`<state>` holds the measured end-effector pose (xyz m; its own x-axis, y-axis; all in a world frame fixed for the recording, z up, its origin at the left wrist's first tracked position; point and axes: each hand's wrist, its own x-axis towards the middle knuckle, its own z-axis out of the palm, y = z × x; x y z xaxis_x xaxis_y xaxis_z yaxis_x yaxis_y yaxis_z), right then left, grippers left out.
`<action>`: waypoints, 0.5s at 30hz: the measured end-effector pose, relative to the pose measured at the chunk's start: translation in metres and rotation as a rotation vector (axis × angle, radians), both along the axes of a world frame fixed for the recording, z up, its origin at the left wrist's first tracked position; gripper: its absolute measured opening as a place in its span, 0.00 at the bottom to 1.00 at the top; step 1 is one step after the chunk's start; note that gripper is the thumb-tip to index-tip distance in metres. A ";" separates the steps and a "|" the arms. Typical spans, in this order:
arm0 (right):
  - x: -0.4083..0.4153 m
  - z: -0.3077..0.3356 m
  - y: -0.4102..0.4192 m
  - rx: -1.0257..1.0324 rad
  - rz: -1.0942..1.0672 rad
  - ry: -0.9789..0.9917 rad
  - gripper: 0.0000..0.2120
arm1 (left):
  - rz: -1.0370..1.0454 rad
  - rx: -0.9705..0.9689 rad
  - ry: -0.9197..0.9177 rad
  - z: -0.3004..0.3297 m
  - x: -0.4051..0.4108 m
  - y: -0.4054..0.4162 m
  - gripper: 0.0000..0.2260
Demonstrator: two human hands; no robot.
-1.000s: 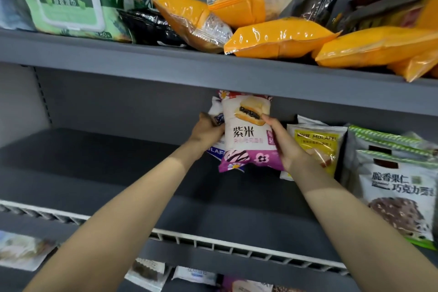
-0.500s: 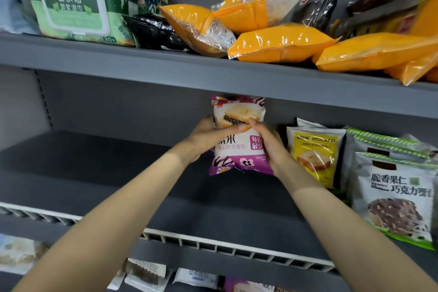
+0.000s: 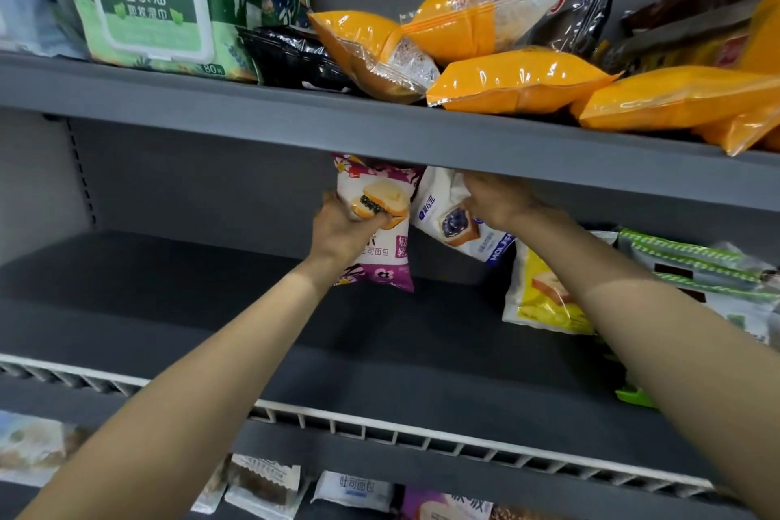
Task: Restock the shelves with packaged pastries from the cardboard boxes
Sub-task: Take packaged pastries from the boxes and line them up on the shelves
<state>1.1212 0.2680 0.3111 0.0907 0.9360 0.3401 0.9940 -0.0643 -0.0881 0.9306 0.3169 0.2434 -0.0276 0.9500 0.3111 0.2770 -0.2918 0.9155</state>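
My left hand [image 3: 344, 226] grips a purple-and-white pastry pack [image 3: 382, 262] that stands upright near the back of the grey middle shelf [image 3: 295, 334]. Just right of it, my right hand [image 3: 500, 201] holds a white pack with a blueberry toast picture [image 3: 447, 215], tilted and lifted off the shelf board, its top close under the upper shelf. The two packs touch side by side. No cardboard box is in view.
A yellow toast pack [image 3: 538, 296] and green-striped chocolate packs [image 3: 709, 270] stand at the right of the middle shelf. Orange bags [image 3: 519, 80] and green wet-wipe packs [image 3: 156, 13] fill the upper shelf. More packs [image 3: 266, 490] lie on the shelf below.
Both hands held the purple pack before. Now only my left hand holds it, shifted left, while my right hand has pulled the white blueberry pack out from behind it to the right.
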 end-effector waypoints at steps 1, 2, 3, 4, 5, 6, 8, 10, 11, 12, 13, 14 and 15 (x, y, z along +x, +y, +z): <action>-0.001 0.000 0.000 -0.040 0.009 0.017 0.20 | 0.010 0.004 -0.003 0.000 -0.001 0.001 0.27; -0.002 0.000 0.000 -0.055 0.006 0.033 0.21 | 0.012 0.005 -0.005 0.001 -0.002 0.001 0.27; -0.004 -0.001 0.000 -0.024 -0.009 0.066 0.20 | 0.016 0.001 -0.006 0.000 -0.003 0.002 0.27; -0.004 -0.002 0.000 0.021 -0.031 0.124 0.20 | 0.015 -0.002 -0.003 -0.001 -0.004 0.003 0.27; -0.002 -0.005 0.002 0.068 -0.027 0.198 0.21 | 0.013 -0.002 0.001 -0.002 -0.005 0.004 0.27; 0.000 -0.010 0.002 0.094 -0.013 0.289 0.22 | 0.004 -0.009 0.004 -0.003 -0.005 0.004 0.27; 0.006 -0.027 0.004 0.114 -0.004 0.509 0.29 | -0.021 -0.031 0.007 -0.005 -0.004 0.006 0.27; 0.015 -0.045 0.005 0.126 -0.021 0.641 0.38 | -0.047 -0.062 0.022 -0.010 -0.001 0.011 0.27; 0.018 -0.054 0.006 0.123 -0.027 0.645 0.41 | -0.057 -0.071 0.032 -0.012 0.001 0.011 0.27; 0.020 -0.061 0.006 0.124 -0.034 0.617 0.43 | -0.067 -0.080 0.043 -0.014 0.003 0.012 0.27; 0.021 -0.069 0.007 0.137 -0.036 0.569 0.43 | -0.081 -0.081 0.054 -0.016 0.005 0.013 0.27; 0.022 -0.075 0.007 0.143 -0.050 0.506 0.45 | -0.100 -0.084 0.063 -0.018 0.007 0.014 0.26; 0.021 -0.080 0.006 0.154 -0.090 0.406 0.48 | -0.114 -0.081 0.072 -0.019 0.010 0.015 0.26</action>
